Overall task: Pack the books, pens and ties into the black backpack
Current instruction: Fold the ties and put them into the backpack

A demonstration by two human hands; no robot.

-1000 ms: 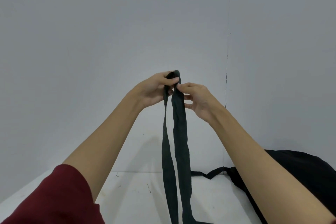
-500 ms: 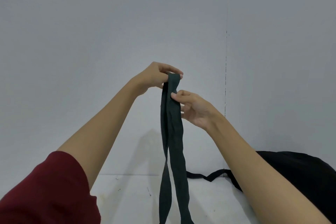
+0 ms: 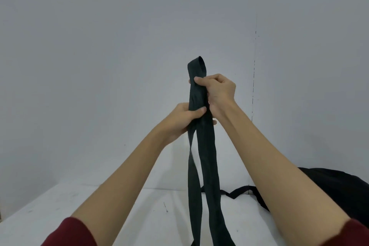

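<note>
A dark tie (image 3: 201, 94), folded double, is held upright above the table (image 3: 60, 211), gripped by the right hand (image 3: 218, 90) above and the left hand (image 3: 180, 122) below. The backpack (image 3: 335, 189) lies at right.

Tie (image 3: 206, 146): I saw dark, matt woven cloth.
Backpack (image 3: 339, 187): black matt fabric.
Table (image 3: 60, 211): white, smooth, slightly scuffed.
Sleeves (image 3: 71, 233): dark red cloth.
</note>
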